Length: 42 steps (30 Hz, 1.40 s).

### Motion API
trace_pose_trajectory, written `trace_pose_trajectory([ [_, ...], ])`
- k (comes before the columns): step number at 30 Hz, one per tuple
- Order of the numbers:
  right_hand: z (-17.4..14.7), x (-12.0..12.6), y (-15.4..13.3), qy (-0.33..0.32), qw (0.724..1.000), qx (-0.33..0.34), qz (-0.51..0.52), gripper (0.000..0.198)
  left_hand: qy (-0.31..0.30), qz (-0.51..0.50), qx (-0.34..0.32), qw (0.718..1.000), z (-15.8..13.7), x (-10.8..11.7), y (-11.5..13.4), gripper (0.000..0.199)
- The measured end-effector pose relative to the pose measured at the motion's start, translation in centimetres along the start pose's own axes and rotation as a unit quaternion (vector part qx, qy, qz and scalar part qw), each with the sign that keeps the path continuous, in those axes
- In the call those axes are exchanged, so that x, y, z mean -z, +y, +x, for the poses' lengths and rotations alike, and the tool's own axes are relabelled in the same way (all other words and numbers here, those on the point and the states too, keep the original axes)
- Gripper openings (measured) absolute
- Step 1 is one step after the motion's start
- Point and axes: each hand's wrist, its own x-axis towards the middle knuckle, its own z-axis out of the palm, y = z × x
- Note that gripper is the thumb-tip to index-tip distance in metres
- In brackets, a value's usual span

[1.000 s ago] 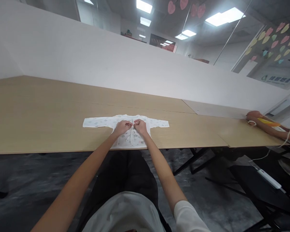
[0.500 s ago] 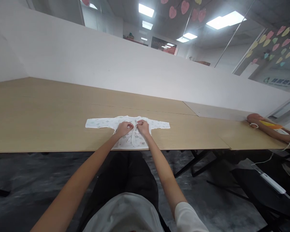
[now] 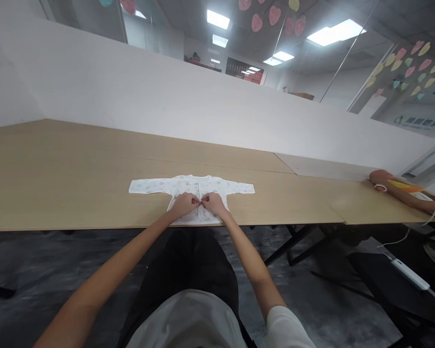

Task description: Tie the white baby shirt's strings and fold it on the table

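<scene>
Your left hand (image 3: 184, 203) and right hand (image 3: 213, 203) met, each pinching the front opening of the baby shirt (image 3: 192, 186); it lay flat near the desk (image 3: 58, 183) edge, sleeves spread sideways.

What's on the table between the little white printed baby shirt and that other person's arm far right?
Nothing: the head view shows bare wooden tabletop between shirt and arm.

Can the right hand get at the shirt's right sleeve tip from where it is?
Probably yes: the right hand sits on the small white printed baby shirt, and bare wooden table surrounds the sleeve.
</scene>
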Motion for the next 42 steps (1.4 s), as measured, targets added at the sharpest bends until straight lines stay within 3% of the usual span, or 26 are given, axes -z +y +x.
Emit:
trace_pose_trajectory([
  [5,0.2,0.2,-0.1,-0.011,1.0,-0.008,-0.013,0.015,0.008,-0.029,0.03,0.999,0.2,-0.5,0.1,0.025],
  [15,-0.8,-0.2,-0.7,0.025,1.0,0.003,-0.01,0.02,0.032,-0.104,-0.049,0.993,0.3,-0.7,-0.2,0.017],
  [23,-0.7,0.4,0.7,-0.011,0.992,0.017,0.126,0.03,0.044,-0.131,-0.092,0.986,0.0,-0.7,0.2,0.03],
  [28,-0.6,0.9,1.1,-0.043,0.965,-0.036,0.256,0.02,0.033,-0.144,-0.111,0.983,0.1,-0.8,-0.2,0.035],
  [32,-0.6,1.6,1.8,-0.032,0.946,-0.082,0.311,0.003,0.045,-0.138,-0.083,0.986,0.2,-0.7,-1.1,0.036],
  [42,0.0,2.6,4.0,-0.076,0.956,-0.068,0.275,0.022,0.038,-0.106,-0.041,0.993,0.3,-0.1,-2.1,0.033],
])
